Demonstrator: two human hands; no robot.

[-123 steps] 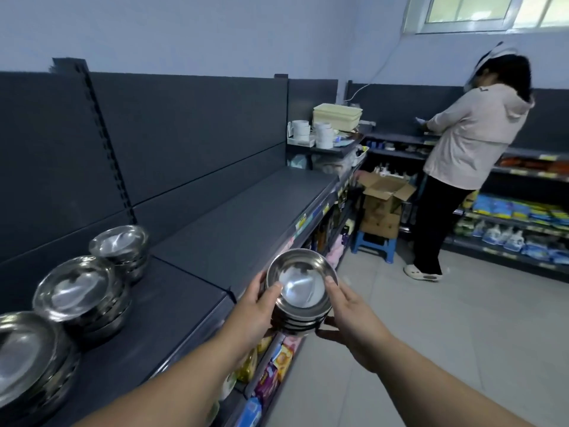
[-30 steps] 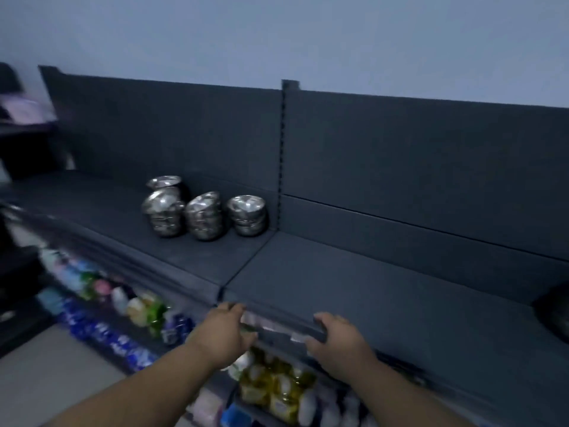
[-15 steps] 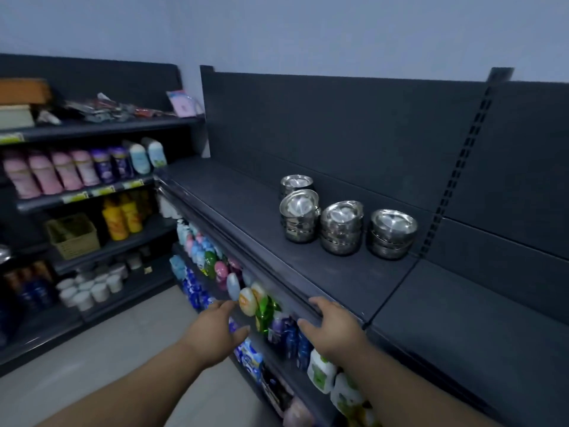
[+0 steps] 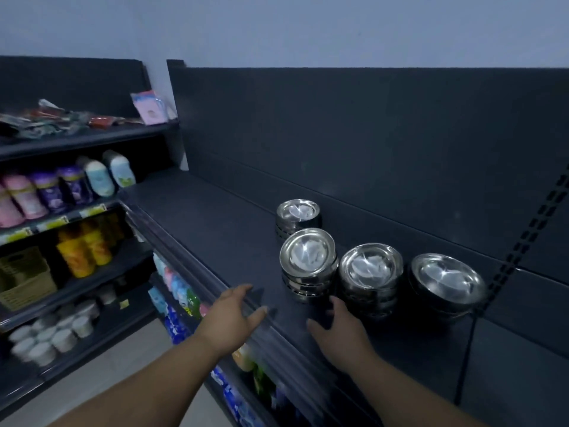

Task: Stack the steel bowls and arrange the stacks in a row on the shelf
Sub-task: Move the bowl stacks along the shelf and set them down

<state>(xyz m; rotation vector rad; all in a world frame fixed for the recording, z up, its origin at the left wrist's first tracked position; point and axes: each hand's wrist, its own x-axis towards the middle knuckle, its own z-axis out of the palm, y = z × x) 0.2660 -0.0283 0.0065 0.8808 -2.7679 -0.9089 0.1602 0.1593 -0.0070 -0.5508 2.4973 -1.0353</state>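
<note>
Where the shelf [image 4: 215, 217] nears its upright [image 4: 529, 235], four bowl stacks [image 4: 371, 266] cluster; bottles [image 4: 77, 183] leftward.

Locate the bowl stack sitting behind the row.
Head view, centre: the rear stack stands by the back panel, just behind the leftmost stack of the front three.

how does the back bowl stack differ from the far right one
The back stack stands behind another stack, by the back panel; the far-right stack stands in line with two others. That stack partly hides the back stack; the far-right stack shows whole. Both are steel.
</note>
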